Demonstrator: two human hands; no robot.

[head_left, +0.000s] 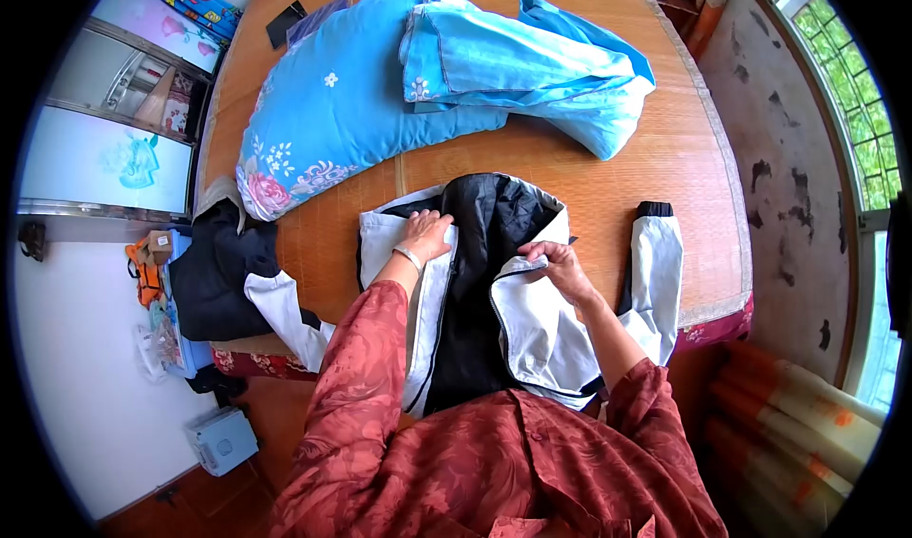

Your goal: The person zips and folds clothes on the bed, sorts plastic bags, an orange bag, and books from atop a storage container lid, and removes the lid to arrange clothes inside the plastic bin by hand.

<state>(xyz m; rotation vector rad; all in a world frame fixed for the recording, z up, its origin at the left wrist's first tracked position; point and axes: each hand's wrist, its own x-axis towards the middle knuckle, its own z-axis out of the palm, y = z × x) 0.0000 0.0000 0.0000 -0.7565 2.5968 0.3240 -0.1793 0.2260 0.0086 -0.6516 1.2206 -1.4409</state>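
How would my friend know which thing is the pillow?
On the big brown bed, look past the open white jacket. The pillow is the plump blue thing lying there. It has a big pink flower at its left end, while the blue cloth overlapping its right part is loose and wrinkly.

Cannot see the palm of the left hand (427,237), turned down on the jacket (475,291), nor all of the hem behind the shirt (465,457). Cannot make out the tiny zip pull near the right hand (562,270). Cannot follow the dark garment (217,286) past the shirt's sleeve, nor the bed (698,196) past the top edge. Cannot identify the blurred bin (197,356) contents.
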